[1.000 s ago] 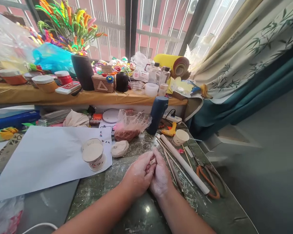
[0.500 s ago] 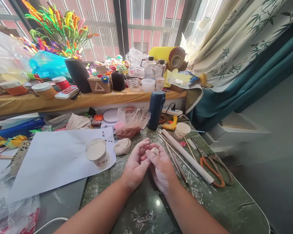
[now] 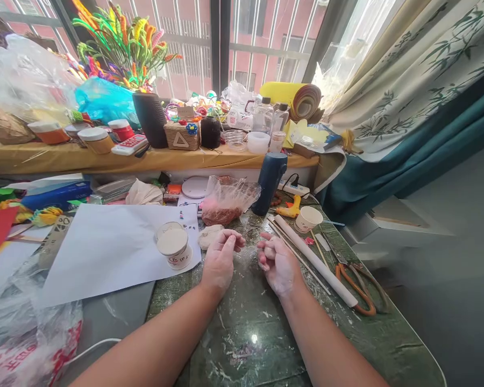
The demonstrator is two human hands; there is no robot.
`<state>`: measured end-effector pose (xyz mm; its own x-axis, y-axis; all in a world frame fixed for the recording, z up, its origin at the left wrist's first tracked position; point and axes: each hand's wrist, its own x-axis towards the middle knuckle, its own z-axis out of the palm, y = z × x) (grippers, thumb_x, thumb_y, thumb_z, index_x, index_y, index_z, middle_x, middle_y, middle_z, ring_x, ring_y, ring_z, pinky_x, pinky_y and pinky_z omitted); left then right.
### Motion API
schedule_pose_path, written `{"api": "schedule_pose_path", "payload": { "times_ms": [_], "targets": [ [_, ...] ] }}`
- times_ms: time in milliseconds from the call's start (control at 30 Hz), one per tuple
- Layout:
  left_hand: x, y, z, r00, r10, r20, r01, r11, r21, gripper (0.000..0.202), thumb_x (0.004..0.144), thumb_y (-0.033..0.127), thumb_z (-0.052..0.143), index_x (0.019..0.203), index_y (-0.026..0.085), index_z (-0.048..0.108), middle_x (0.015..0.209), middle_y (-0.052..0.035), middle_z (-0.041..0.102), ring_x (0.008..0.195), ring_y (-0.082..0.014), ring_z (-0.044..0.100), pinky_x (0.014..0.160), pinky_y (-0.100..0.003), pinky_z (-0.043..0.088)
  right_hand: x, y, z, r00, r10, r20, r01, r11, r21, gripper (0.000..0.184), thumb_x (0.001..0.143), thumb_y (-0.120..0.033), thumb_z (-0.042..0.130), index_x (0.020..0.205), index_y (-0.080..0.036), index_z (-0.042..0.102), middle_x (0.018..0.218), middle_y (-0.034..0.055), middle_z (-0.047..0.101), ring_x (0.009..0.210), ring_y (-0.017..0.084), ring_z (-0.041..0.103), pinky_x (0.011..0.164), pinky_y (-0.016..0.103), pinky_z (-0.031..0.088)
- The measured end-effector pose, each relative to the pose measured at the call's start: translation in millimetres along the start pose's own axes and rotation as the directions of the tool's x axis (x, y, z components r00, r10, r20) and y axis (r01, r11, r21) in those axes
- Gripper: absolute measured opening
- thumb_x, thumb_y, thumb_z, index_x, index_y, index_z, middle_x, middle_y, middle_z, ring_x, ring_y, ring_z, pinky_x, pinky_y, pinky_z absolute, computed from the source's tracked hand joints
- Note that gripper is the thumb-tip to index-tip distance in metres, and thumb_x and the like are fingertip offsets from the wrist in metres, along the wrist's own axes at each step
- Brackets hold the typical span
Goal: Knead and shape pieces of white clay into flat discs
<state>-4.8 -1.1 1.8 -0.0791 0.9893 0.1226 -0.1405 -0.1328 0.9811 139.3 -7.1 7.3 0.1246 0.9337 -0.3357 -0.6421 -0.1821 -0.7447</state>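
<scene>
My two flour-dusted hands hover apart over the green marble table point(image 3: 242, 344). My right hand point(image 3: 277, 262) is curled shut round a small pale piece of clay point(image 3: 269, 251) held in its fingers. My left hand point(image 3: 221, 259) has its fingers bent in towards the thumb; whether anything sits in the pinch is hidden. Just behind the left hand lies a pale lump of clay point(image 3: 208, 234). A white lidded tub point(image 3: 175, 248) stands left of it on a white paper sheet point(image 3: 105, 250).
A white rolling pin point(image 3: 315, 261), thin sticks and orange-handled scissors point(image 3: 358, 286) lie to the right. Behind are a paper cup point(image 3: 308, 218), a plastic bag of reddish clay point(image 3: 226, 201), a dark blue bottle point(image 3: 270, 181) and a cluttered shelf point(image 3: 105, 157). A plastic bag point(image 3: 28, 328) lies front left.
My hands were pressed together round the clay piece; they have now drawn apart, and the piece stays in the right hand. The camera view has shifted slightly.
</scene>
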Motion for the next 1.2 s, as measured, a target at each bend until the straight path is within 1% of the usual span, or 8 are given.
{"api": "schedule_pose_path", "payload": {
  "times_ms": [100, 233, 467, 567, 700, 833, 967, 1200],
  "targets": [
    [-1, 10, 0.5, 0.960, 0.252, 0.122, -0.276, 0.922, 0.271, 0.020, 0.094, 0.034, 0.056, 0.107, 0.021, 0.065, 0.113, -0.0094, 0.069, 0.111, -0.0233, 0.064, 0.099, -0.040, 0.051, -1, -2, 4, 0.998, 0.038, 0.051, -0.042, 0.997, 0.063, 0.023, 0.076, -0.019, 0.070, 0.099, -0.018, 0.065, 0.085, 0.0035, 0.077, 0.065, 0.015, 0.072, 0.055, 0.024, 0.059],
    [-2, 27, 4.3, 0.757, 0.244, 0.606, -0.604, 0.615, 0.507, 0.052, 0.080, 0.031, 0.075, 0.130, 0.023, 0.061, 0.140, -0.0125, 0.062, 0.133, -0.0322, 0.053, 0.118, -0.052, 0.036, -14, -8, 14, 0.923, 0.185, 0.338, -0.243, 0.961, 0.135, 0.029, 0.088, -0.045, 0.065, 0.100, -0.019, 0.069, 0.090, 0.0048, 0.077, 0.095, 0.024, 0.074, 0.083, 0.037, 0.061],
    [0, 30, -8.2, 0.800, 0.320, 0.508, -0.578, 0.639, 0.507, 0.038, 0.099, 0.044, 0.049, 0.083, 0.019, 0.073, 0.081, -0.0092, 0.073, 0.081, -0.0212, 0.068, 0.081, -0.035, 0.053, -42, 1, 16, 0.774, 0.325, 0.543, -0.384, 0.923, -0.005, 0.067, 0.084, -0.077, 0.058, 0.111, -0.017, 0.073, 0.112, 0.0133, 0.076, 0.123, 0.031, 0.063, 0.102, 0.047, 0.052],
    [3, 31, -15.9, 0.862, 0.330, 0.385, -0.493, 0.723, 0.484, 0.056, 0.102, 0.044, 0.042, 0.058, 0.021, 0.067, 0.060, -0.0059, 0.066, 0.061, -0.0160, 0.062, 0.066, -0.030, 0.049, -41, 14, 19, 0.816, 0.295, 0.497, -0.301, 0.951, -0.070, 0.053, 0.084, -0.066, 0.068, 0.109, -0.019, 0.074, 0.118, 0.0120, 0.075, 0.128, 0.029, 0.060, 0.106, 0.046, 0.049],
    [0, 33, -17.1, 0.880, 0.317, 0.353, -0.453, 0.782, 0.428, 0.052, 0.102, 0.047, 0.044, 0.070, 0.021, 0.075, 0.062, -0.0057, 0.070, 0.060, -0.0156, 0.063, 0.061, -0.029, 0.048, -34, 17, 19, 0.895, 0.245, 0.373, -0.258, 0.966, -0.018, 0.048, 0.084, -0.063, 0.069, 0.109, -0.021, 0.074, 0.115, 0.0109, 0.076, 0.124, 0.029, 0.063, 0.102, 0.047, 0.052],
    [-4, 27, -12.9, 0.796, 0.339, 0.501, -0.590, 0.617, 0.520, 0.046, 0.102, 0.043, 0.043, 0.077, 0.022, 0.075, 0.074, -0.0084, 0.073, 0.074, -0.0195, 0.069, 0.077, -0.034, 0.052, -37, 14, 16, 0.875, 0.298, 0.382, -0.337, 0.941, 0.037, 0.042, 0.088, -0.059, 0.065, 0.104, -0.021, 0.075, 0.108, 0.0105, 0.077, 0.118, 0.029, 0.067, 0.098, 0.046, 0.056],
    [-7, 18, -4.1, 0.722, 0.222, 0.656, -0.679, 0.411, 0.608, 0.040, 0.095, 0.048, 0.056, 0.117, 0.017, 0.069, 0.114, -0.0135, 0.074, 0.107, -0.0282, 0.067, 0.097, -0.043, 0.049, -34, 17, 11, 0.950, 0.256, 0.179, -0.282, 0.949, 0.139, 0.031, 0.090, -0.048, 0.064, 0.101, -0.021, 0.075, 0.106, 0.0084, 0.079, 0.108, 0.027, 0.072, 0.093, 0.041, 0.061],
    [-10, 20, -5.4, 0.564, 0.253, 0.786, -0.811, 0.346, 0.472, 0.035, 0.099, 0.030, 0.050, 0.133, 0.030, 0.062, 0.144, 0.0014, 0.065, 0.145, -0.0218, 0.046, 0.127, -0.046, 0.019, 0, 17, -20, 0.985, 0.175, 0.010, -0.173, 0.964, 0.201, 0.022, 0.088, -0.036, 0.067, 0.096, -0.018, 0.077, 0.086, 0.0087, 0.079, 0.075, 0.021, 0.077, 0.065, 0.030, 0.066]
  ]
}}
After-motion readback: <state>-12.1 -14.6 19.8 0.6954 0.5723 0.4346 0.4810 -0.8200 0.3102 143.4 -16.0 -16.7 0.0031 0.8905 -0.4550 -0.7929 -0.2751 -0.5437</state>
